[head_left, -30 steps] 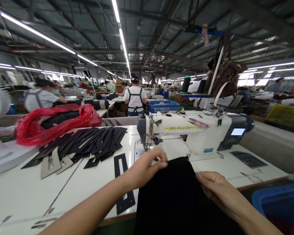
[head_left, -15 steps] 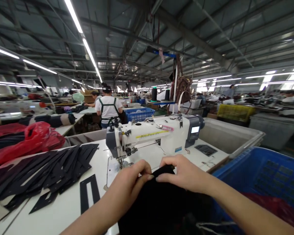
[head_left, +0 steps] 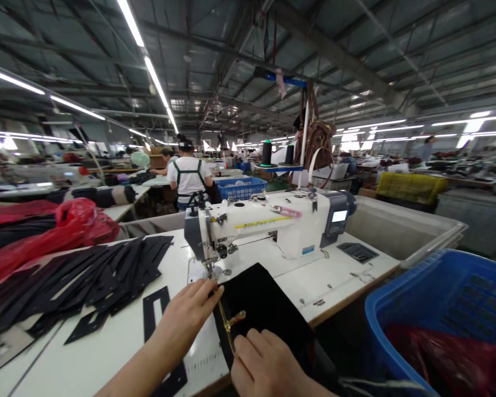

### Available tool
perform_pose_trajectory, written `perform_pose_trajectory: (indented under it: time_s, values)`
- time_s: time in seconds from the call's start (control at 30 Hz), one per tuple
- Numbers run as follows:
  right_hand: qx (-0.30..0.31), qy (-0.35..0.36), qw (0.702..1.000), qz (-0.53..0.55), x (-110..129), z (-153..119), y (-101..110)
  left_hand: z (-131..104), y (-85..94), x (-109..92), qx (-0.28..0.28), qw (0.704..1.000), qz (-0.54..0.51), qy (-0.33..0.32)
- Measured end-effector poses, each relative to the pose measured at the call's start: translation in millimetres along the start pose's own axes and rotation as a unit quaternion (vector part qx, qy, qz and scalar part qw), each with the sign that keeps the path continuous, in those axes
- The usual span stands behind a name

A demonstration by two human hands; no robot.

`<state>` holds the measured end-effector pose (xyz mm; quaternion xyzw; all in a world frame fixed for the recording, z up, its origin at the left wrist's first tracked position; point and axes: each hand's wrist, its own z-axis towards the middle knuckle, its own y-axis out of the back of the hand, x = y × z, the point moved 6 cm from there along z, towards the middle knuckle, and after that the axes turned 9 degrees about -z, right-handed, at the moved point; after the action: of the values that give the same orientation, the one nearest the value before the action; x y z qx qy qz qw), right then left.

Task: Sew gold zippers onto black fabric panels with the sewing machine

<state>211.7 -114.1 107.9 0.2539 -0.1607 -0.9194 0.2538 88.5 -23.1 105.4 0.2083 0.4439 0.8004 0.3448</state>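
A black fabric piece [head_left: 260, 300] lies over the front edge of the white sewing machine table, with a gold-coloured zipper [head_left: 227, 322] along its left side. My left hand [head_left: 194, 309] pinches the fabric's upper left corner, just in front of the needle area of the sewing machine [head_left: 264, 220]. Near the lower end of the zipper, my right hand [head_left: 260, 358] is closed on the fabric edge, fingers curled. Left of my left hand, a black frame-shaped piece [head_left: 155, 309] rests on the table, partly behind my forearm.
Overlapping black cut pieces [head_left: 95, 281] and a red plastic bag [head_left: 78, 220] are at the left. A blue basket [head_left: 376, 314] stands at the right, a pale bin [head_left: 421, 220] behind it. Pink-handled snips [head_left: 289, 212] lie on the machine. A person [head_left: 188, 173] sits ahead.
The black fabric has been spread onto the table, showing the zipper. My left hand has moved left toward the needle; my right hand has come down and nearer to me.
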Motion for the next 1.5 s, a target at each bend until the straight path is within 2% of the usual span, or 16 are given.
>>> perform_pose_trajectory:
  time_s: [0.07, 0.13, 0.17, 0.23, 0.33, 0.43, 0.5, 0.6, 0.8, 0.97, 1.07, 1.13, 1.23, 1.37, 1.43, 1.5]
  values:
    - [0.022, -0.04, 0.999, 0.031, 12, -19, -26, -17, -20.4, 4, 0.092, 0.995, -0.012, 0.048]
    - [0.068, -0.071, 0.992, 0.08, 4, -24, -39, -29, -26.8, 4, 0.133, 0.985, -0.045, 0.097]
    - [0.13, -0.104, 0.979, 0.12, -11, -25, -47, -31, -26.4, 2, 0.139, 0.981, -0.066, 0.117]
    - [0.274, -0.217, 0.929, 0.122, -58, -32, -65, -31, -25.4, -4, 0.15, 0.972, -0.109, 0.144]
    - [0.316, -0.32, 0.891, 0.065, -126, -40, -89, -26, -30.3, -8, 0.173, 0.96, -0.153, 0.158]
    - [0.366, -0.345, 0.861, 0.076, -153, -48, -128, -20, -37.7, -2, 0.181, 0.956, -0.167, 0.16]
    - [0.377, -0.343, 0.857, 0.08, -152, -48, -147, -19, -40.8, 5, 0.181, 0.956, -0.167, 0.16]
    - [0.371, -0.333, 0.866, 0.049, -141, -45, -159, -20, -42.6, 15, 0.179, 0.957, -0.159, 0.16]
    - [0.4, -0.257, 0.879, -0.029, -129, -47, -166, -23, -48.4, 24, 0.213, 0.951, -0.164, 0.151]
    - [0.384, -0.177, 0.905, -0.05, -114, -20, -157, -23, -47.2, 28, 0.235, 0.944, -0.169, 0.156]
    - [0.376, -0.064, 0.924, 0.039, -75, -4, -147, -22, -49.5, 28, 0.25, 0.939, -0.181, 0.15]
    - [0.393, 0.01, 0.909, 0.142, -45, -6, -142, -20, -51.1, 29, 0.256, 0.936, -0.188, 0.15]
    - [0.428, 0.011, 0.877, 0.217, -28, -18, -142, -21, -45.1, 31, 0.259, 0.935, -0.195, 0.145]
    - [0.435, -0.034, 0.865, 0.246, -34, -24, -146, -48, -14.1, 38, 0.233, 0.942, -0.167, 0.175]
    - [0.434, -0.054, 0.861, 0.261, -39, -23, -146, -76, 0.6, 37, 0.219, 0.945, -0.128, 0.207]
    - [0.433, -0.062, 0.858, 0.269, -44, -21, -143, -107, 3.4, 28, 0.239, 0.946, -0.096, 0.196]
